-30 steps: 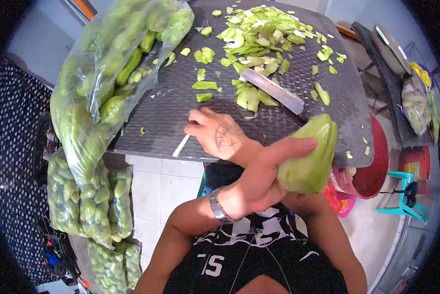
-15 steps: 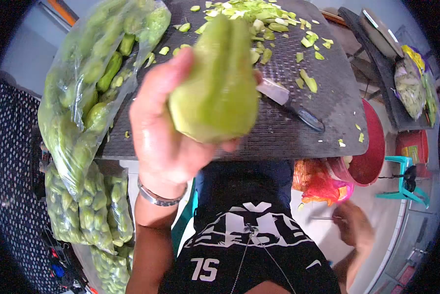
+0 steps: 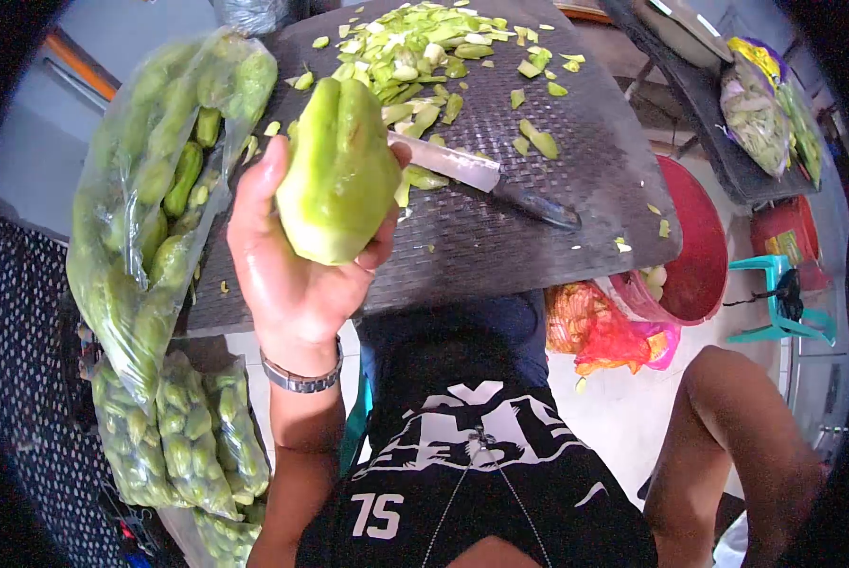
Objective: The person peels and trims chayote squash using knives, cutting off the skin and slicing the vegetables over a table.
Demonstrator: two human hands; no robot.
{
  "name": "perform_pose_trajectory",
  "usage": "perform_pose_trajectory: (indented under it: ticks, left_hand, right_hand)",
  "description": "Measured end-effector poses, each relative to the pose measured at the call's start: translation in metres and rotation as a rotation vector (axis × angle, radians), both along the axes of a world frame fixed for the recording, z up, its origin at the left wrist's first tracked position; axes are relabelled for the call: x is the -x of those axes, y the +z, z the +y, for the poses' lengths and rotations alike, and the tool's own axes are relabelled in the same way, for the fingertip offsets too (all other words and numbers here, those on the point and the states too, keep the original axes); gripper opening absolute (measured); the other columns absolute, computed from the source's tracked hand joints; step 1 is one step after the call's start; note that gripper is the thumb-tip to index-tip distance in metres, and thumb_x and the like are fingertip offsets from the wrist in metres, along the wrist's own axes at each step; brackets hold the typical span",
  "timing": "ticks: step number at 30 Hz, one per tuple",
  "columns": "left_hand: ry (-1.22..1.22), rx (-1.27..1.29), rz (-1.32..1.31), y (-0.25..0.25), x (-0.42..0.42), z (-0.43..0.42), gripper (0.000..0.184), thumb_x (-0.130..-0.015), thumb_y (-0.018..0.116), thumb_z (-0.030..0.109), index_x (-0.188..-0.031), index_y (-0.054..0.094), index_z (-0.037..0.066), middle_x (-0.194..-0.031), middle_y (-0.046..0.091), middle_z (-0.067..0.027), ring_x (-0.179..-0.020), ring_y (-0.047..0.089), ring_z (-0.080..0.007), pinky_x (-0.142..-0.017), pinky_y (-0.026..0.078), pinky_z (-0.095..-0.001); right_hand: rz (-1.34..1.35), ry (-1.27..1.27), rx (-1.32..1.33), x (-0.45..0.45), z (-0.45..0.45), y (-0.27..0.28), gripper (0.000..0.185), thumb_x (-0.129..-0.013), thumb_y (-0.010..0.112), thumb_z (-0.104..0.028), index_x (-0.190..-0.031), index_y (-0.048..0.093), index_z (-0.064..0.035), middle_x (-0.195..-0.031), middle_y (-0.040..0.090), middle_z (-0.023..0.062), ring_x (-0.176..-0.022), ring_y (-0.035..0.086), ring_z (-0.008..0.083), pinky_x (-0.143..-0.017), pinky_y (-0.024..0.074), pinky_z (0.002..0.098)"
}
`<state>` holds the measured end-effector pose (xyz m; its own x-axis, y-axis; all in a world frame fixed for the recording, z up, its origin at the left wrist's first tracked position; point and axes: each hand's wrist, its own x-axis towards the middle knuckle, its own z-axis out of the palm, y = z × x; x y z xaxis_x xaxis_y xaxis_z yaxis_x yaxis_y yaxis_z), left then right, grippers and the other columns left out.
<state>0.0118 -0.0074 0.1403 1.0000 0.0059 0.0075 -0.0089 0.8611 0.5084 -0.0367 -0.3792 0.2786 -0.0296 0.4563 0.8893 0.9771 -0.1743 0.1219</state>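
Observation:
My left hand (image 3: 283, 260) is wrapped round a light green chayote (image 3: 339, 180), raised above the near-left part of the table. The chayote stands upright in the palm, thumb on its left side and fingertips on its right. Its surface is wet, smooth and grooved. A knife (image 3: 458, 166) with a dark handle lies on the dark woven-pattern table (image 3: 500, 256), its blade partly behind the held chayote. Green peelings (image 3: 424, 43) are heaped at the far side. My bent right arm (image 3: 727, 407) is at the lower right, and its hand is out of sight.
A clear plastic bag of chayotes (image 3: 150, 189) lies along the table's left side. More filled bags (image 3: 193, 440) are below it. To the right are a red tub (image 3: 694, 246), an orange net bag (image 3: 590, 327), a teal stool (image 3: 775, 284) and a side table with bagged vegetables (image 3: 756, 109).
My left hand has brought the chayote lower and a little left, away from the camera. My right hand, blurred at the lower right earlier, has left the view as that arm bends.

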Motion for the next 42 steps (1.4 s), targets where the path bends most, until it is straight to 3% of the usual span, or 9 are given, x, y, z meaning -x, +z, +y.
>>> perform_pose_trajectory:
  ticks: [2, 6, 10, 13, 19, 28, 31, 34, 42]
  left_hand:
    - [-0.01, -0.012, 0.027, -0.004, 0.002, 0.004, 0.068, -0.1, 0.051, 0.053, -0.15, 0.046, 0.007, -0.14, 0.052, -0.0274, -0.083, 0.065, -0.031, -0.05, 0.057, -0.0301]
    - [0.019, -0.049, 0.009, -0.01, 0.008, 0.01, 0.066, -0.101, 0.05, 0.052, -0.147, 0.048, 0.005, -0.137, 0.057, -0.0243, -0.094, 0.064, -0.0315, -0.051, 0.058, -0.0314]
    - [0.075, -0.054, -0.004, -0.013, 0.01, 0.008, 0.064, -0.102, 0.051, 0.051, -0.146, 0.05, 0.005, -0.134, 0.059, -0.0232, -0.092, 0.065, -0.0299, -0.057, 0.059, -0.0317]
    - [-0.035, 0.009, -0.058, -0.023, 0.01, 0.016, 0.065, -0.101, 0.052, 0.051, -0.145, 0.051, 0.004, -0.133, 0.06, -0.0226, -0.089, 0.066, -0.0293, -0.058, 0.059, -0.0317]
    - [0.112, -0.075, 0.041, -0.016, 0.015, 0.006, 0.065, -0.1, 0.053, 0.052, -0.145, 0.051, 0.005, -0.13, 0.061, -0.0219, -0.08, 0.063, -0.0267, -0.055, 0.055, -0.0296]
    - [0.096, -0.027, 0.032, -0.023, 0.013, 0.005, 0.065, -0.1, 0.053, 0.052, -0.145, 0.05, 0.004, -0.129, 0.061, -0.0213, -0.087, 0.065, -0.0269, -0.056, 0.056, -0.0297]
    - [0.126, 0.02, 0.08, -0.02, 0.012, 0.0, 0.052, -0.101, 0.052, 0.044, -0.132, 0.059, 0.003, -0.111, 0.069, -0.025, -0.073, 0.069, -0.0273, -0.049, 0.055, -0.0322]
    - [0.056, -0.058, 0.05, -0.031, 0.013, 0.007, 0.064, -0.1, 0.053, 0.051, -0.144, 0.05, 0.004, -0.127, 0.061, -0.0223, -0.076, 0.061, -0.025, -0.054, 0.054, -0.0297]
    - [0.091, -0.045, 0.142, -0.037, 0.015, 0.005, 0.064, -0.099, 0.053, 0.052, -0.142, 0.051, 0.004, -0.124, 0.062, -0.0222, -0.071, 0.059, -0.0239, -0.052, 0.053, -0.0299]
  right_hand:
    - [-0.002, 0.022, 0.002, -0.003, 0.005, 0.001, 0.022, -0.107, 0.052, -0.018, -0.128, 0.058, -0.0252, -0.107, 0.045, 0.002, -0.087, 0.045, 0.0125, -0.066, 0.0531, 0.0238]
    - [-0.014, 0.053, 0.01, 0.005, 0.001, 0.009, 0.022, -0.107, 0.053, -0.019, -0.127, 0.058, -0.0243, -0.107, 0.046, 0.0023, -0.087, 0.046, 0.0127, -0.067, 0.053, 0.024]
    - [-0.033, 0.078, 0.015, 0.016, 0.0, 0.013, 0.021, -0.107, 0.053, -0.019, -0.127, 0.058, -0.0235, -0.107, 0.047, 0.0026, -0.087, 0.046, 0.0128, -0.067, 0.0528, 0.0241]
    - [-0.04, 0.094, 0.006, 0.019, -0.001, 0.019, 0.021, -0.106, 0.053, -0.019, -0.126, 0.059, -0.0228, -0.107, 0.047, 0.0028, -0.087, 0.047, 0.0129, -0.067, 0.0527, 0.0242]
    - [-0.027, 0.109, 0.003, 0.017, 0.001, 0.012, 0.021, -0.106, 0.053, -0.019, -0.126, 0.059, -0.0215, -0.107, 0.048, 0.0032, -0.086, 0.048, 0.0131, -0.067, 0.0525, 0.0244]
    - [0.001, 0.119, -0.013, 0.002, 0.008, 0.003, 0.02, -0.105, 0.054, -0.02, -0.125, 0.06, -0.0196, -0.107, 0.049, 0.0038, -0.086, 0.049, 0.0134, -0.068, 0.0522, 0.0247]
    - [0.015, 0.13, -0.02, -0.001, 0.01, 0.002, 0.02, -0.105, 0.054, -0.02, -0.124, 0.06, -0.0189, -0.107, 0.05, 0.004, -0.086, 0.049, 0.0135, -0.068, 0.0521, 0.0248]
    - [0.022, 0.133, -0.026, -0.005, 0.013, 0.001, 0.02, -0.105, 0.054, -0.02, -0.124, 0.06, -0.0183, -0.107, 0.05, 0.0042, -0.086, 0.049, 0.0135, -0.068, 0.052, 0.0249]
    - [0.039, 0.151, -0.02, -0.01, 0.016, 0.004, 0.02, -0.104, 0.055, -0.021, -0.123, 0.061, -0.0166, -0.107, 0.052, 0.0048, -0.085, 0.05, 0.0138, -0.068, 0.0517, 0.0252]
